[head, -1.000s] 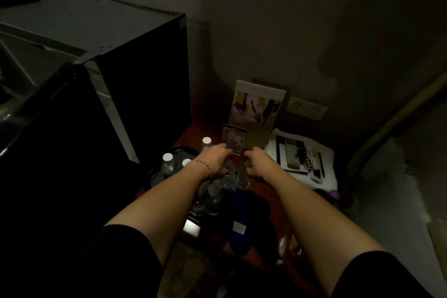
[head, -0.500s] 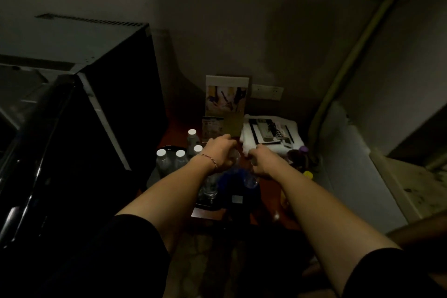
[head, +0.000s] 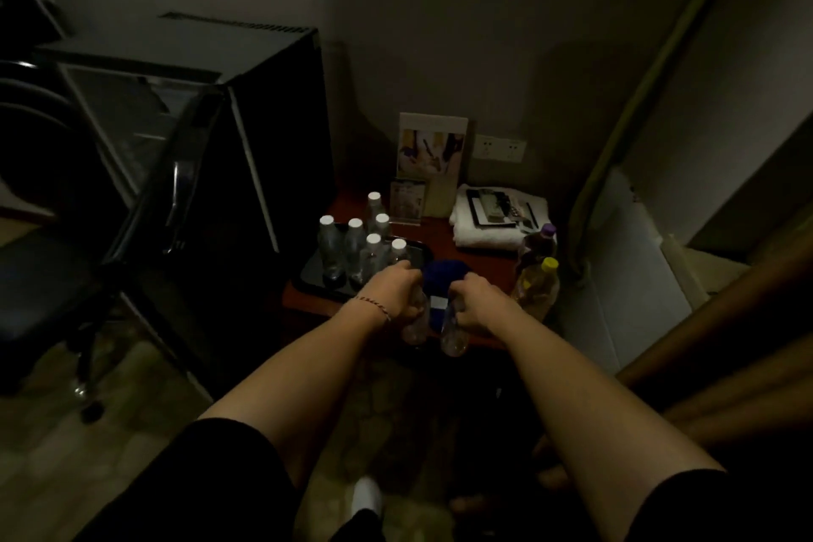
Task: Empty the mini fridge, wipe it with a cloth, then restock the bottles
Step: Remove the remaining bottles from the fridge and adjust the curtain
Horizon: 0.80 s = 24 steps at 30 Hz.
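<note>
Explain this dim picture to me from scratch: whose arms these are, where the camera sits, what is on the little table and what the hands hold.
There is no machine here. A camera worn on a person's head looks forward and down, so the two bare arms are the wearer's own. The left hand and the right hand each grip a clear plastic bottle by its upper part, bottoms hanging down. Beyond them is a reddish-brown wooden table. On it sits a black tray holding clear white-capped bottles, a dark blue cloth, a folded white towel, and two capped bottles of yellowish liquid. The black mini fridge stands at the left with its door open.
</note>
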Available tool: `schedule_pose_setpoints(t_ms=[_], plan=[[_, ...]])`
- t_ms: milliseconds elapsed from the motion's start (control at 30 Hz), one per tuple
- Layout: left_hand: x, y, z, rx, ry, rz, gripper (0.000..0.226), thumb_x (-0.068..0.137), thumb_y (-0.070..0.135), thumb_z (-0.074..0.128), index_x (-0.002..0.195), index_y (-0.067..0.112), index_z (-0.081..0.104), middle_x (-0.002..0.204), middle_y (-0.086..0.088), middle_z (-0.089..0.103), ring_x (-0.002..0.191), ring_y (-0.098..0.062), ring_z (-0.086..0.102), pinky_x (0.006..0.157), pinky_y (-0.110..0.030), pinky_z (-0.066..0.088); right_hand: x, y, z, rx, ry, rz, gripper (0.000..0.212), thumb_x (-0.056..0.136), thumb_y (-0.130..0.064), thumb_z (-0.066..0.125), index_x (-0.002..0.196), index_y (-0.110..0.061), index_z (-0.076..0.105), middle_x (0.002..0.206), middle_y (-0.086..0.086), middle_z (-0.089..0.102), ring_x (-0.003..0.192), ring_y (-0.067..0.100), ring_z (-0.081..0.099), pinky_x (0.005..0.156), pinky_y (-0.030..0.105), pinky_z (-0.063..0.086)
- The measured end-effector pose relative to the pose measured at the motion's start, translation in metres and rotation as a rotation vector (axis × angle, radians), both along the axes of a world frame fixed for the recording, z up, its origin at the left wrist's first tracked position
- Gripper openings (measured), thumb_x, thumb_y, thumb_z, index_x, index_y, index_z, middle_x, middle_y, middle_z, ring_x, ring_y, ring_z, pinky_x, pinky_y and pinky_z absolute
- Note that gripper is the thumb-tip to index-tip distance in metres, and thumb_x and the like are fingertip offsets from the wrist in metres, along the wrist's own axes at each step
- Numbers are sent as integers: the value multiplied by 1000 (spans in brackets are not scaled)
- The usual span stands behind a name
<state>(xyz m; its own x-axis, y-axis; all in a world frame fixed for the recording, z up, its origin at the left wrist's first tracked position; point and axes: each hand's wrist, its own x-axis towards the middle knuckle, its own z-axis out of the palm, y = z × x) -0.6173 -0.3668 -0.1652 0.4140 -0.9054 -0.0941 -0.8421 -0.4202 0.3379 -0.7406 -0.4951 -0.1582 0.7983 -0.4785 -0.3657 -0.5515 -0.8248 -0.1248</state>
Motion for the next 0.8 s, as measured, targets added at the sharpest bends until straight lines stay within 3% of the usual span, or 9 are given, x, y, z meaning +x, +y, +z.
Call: schedule_pose_setpoints(t_ms=[100, 300, 433, 567, 700, 800], plan=[[-17, 48, -4, -26, 24, 83, 44, 80, 29, 73, 120, 14, 61, 120, -7, 52, 107, -27, 57, 91, -39, 50, -10, 40, -1, 17, -10, 82, 32, 93, -18, 62, 124, -15, 58, 125, 10, 43, 99, 32, 55, 77, 38, 47], [-36, 144, -1, -64, 53, 227, 40, 81, 31, 73, 117, 17, 62, 120, 0, 52, 108, -21, 56, 92, -36, 51, -10, 125, 8, 81, -57, 188, 31, 90, -17, 64, 121, -18, 60, 123, 5, 47, 102, 25, 55, 88, 39, 54], [-36, 203, 4, -36, 44, 310, 40, 84, 30, 71, 119, 17, 59, 119, 0, 49, 104, -18, 53, 87, -29, 47, 0, 184, 16, 148, -83, 284, 30, 90, -15, 67, 119, -18, 61, 118, 2, 51, 94, 16, 53, 78, 29, 49], [-34, 264, 6, -18, 66, 377, 38, 85, 29, 70, 120, 19, 58, 119, -1, 51, 103, -18, 54, 90, -33, 50, 17, 246, 22, 188, -107, 299, 27, 87, -14, 69, 113, -22, 63, 109, -2, 58, 93, 16, 61, 82, 34, 57], [-21, 333, 6, -26, 18, 431, 43, 84, 32, 70, 123, 17, 59, 120, -3, 53, 106, -21, 57, 92, -32, 51, 45, 312, 25, 235, -93, 338, 34, 87, -13, 68, 119, -24, 61, 107, -2, 58, 88, 14, 62, 70, 27, 55], [-2, 387, 13, -9, 1, 483, 41, 84, 34, 68, 119, 16, 59, 117, -3, 51, 104, -22, 56, 88, -33, 48, 68, 362, 27, 188, -48, 398, 30, 88, -17, 68, 118, -21, 63, 114, 1, 59, 99, 19, 62, 85, 36, 57]])
